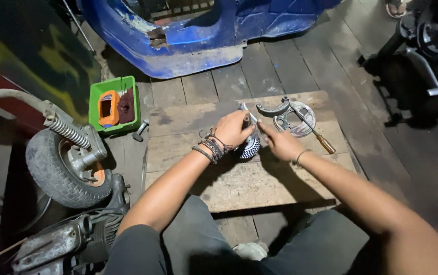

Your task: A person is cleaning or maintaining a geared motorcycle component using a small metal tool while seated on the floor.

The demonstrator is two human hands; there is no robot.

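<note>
The left hand (233, 128) has its grip closed around a small toothed metal part (250, 147), holding it down on the wooden board (239, 183) just left of the round metal plate (294, 119). The right hand (282, 144) holds nothing, its forefinger touching the part. The step looks like steadying the part; next comes careful fingertip adjustment.

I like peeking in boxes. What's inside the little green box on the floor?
The green box holds an orange block-shaped thing with a hole in its top and a dark reddish-brown lump beside it. Whatever lies beneath those two is covered.
</note>
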